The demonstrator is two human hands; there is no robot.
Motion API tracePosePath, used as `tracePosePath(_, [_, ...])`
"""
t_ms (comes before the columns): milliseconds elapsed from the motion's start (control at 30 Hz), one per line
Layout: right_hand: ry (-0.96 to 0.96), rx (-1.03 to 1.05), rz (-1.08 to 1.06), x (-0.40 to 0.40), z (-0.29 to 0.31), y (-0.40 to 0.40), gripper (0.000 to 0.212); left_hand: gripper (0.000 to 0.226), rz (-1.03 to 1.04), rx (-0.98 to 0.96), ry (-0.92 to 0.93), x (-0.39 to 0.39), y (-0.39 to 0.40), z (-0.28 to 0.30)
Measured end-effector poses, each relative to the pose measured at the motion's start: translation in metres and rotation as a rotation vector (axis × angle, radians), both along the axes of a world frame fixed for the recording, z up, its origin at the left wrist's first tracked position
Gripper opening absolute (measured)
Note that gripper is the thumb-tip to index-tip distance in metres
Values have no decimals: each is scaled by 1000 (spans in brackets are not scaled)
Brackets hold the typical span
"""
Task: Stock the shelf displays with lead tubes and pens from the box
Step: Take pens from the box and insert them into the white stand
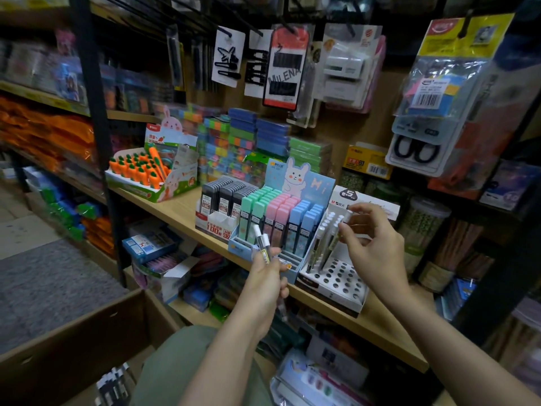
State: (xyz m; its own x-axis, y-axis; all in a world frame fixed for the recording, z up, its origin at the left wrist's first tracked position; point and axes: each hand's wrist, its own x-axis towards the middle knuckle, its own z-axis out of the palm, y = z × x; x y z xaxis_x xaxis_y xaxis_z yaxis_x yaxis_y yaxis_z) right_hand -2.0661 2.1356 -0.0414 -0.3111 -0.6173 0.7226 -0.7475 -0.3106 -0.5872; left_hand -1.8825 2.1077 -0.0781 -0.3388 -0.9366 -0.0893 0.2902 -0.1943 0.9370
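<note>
**shelfrat:** Holding spares in one hand and feeding with the other, looks like. The left hand [265, 276] is clenched around a small bunch of pens [263, 244], caps poking up at 12 o'clock out of the fist and barrels running down past the palm toward 6. My guess is that keeps the stock right next to the display so there's no trip back to the cardboard box [73, 326] at 8 o'clock for every single one.

**pencilpusher:** Yeah, and the right hand [371, 244] is pinching one pen [341, 227] by its top end between thumb and fingertips. The barrel hangs down toward 7 o'clock from the pinch, tip aimed into the white holed rack [336, 281]. Gripping high probably leaves the whole lower length free to drop into a hole.

**shelfrat:** Does it look seated yet?

**pencilpusher:** Can't tell, other pens already standing in the rack's back rows crowd it. The front rows of holes are open though.

**shelfrat:** Lead tubes [281, 218] are already packed in the bunny display at 10 o'clock of the rack, touching it, both sitting at the front edge of the wooden shelf [181, 212]. Easy reach.
</note>
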Motion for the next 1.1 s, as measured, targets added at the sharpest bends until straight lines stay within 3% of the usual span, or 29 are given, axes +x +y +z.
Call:
tracePosePath(300, [115,-14,-22,-2,-4,-5,29,23,-184,-33,65,3,3,-2])
tracePosePath(667, [221,19,8,3,-13,-5,31,26,-183,-31,136,1,2,-1])
tracePosePath(900, [278,43,-46,6,-10,-2,27,25,-181,-50,1,1,3,-1])
tracePosePath(1100, [270,69,-87,7,-13,6,28,24,-192,-45,30,4,5,-1])
